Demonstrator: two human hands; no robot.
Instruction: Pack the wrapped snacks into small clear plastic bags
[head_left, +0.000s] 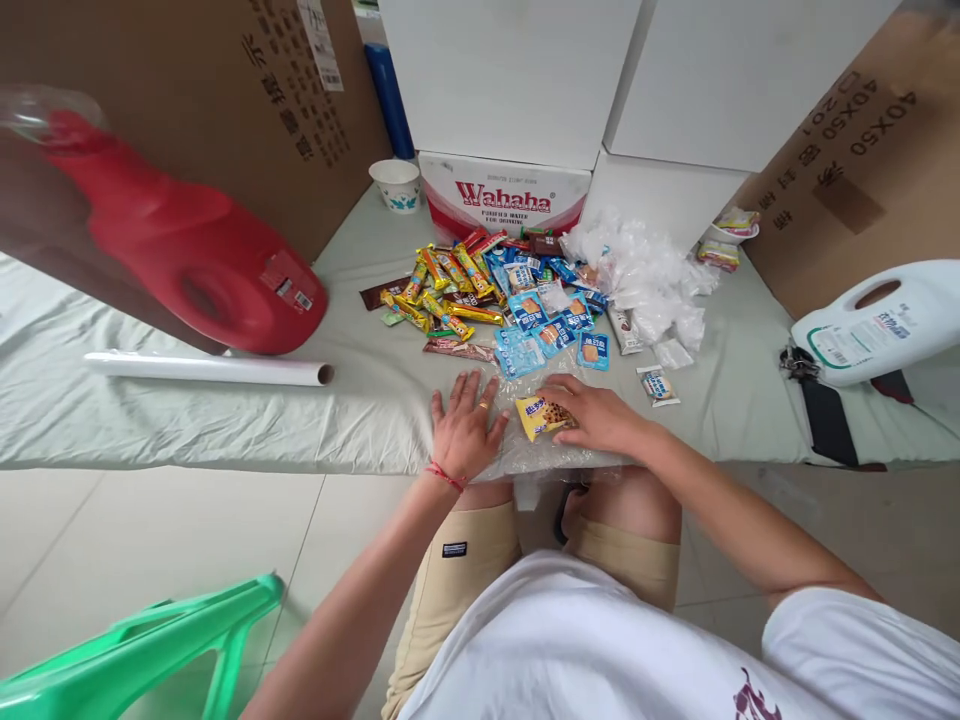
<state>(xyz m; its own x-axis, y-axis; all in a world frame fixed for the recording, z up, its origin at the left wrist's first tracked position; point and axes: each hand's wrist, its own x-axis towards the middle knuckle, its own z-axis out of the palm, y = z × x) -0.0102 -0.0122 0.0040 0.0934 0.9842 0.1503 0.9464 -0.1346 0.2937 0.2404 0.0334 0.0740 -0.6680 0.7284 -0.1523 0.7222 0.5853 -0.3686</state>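
Head view: nearest the camera, white shirt [570,650]; green stool [165,655] on the floor at lower left

Left hand [466,430]: palm down at the near edge of the surface [375,430], fingers spread wide, no grasp seen; whether anything lies under the palm, cannot tell. Red cord [445,477] on the wrist, ring on one finger

Right hand [604,415]: half closed, fingers and thumb about the right end of the yellow packet [530,414], which it has hold of. Packet lies between the two hands, over clear film [517,460] spread at the near edge

Just beyond: blue packets [556,335], some overlapping; small packet [658,386] apart, to their right. Pink bar [454,348] left of the blue packets. Behind these, yellow bars [466,272] heaped at left, clear bags [649,280] at right

Left side: white roll [202,370] lying flat, red jug [187,240] beyond it. Right side: black case [829,425], keys [796,362], white jug [885,325]

Far side: paper cup [397,187] beside Wahaha box [506,195], white boxes [517,70] above it; cartons [225,110] flank both sides
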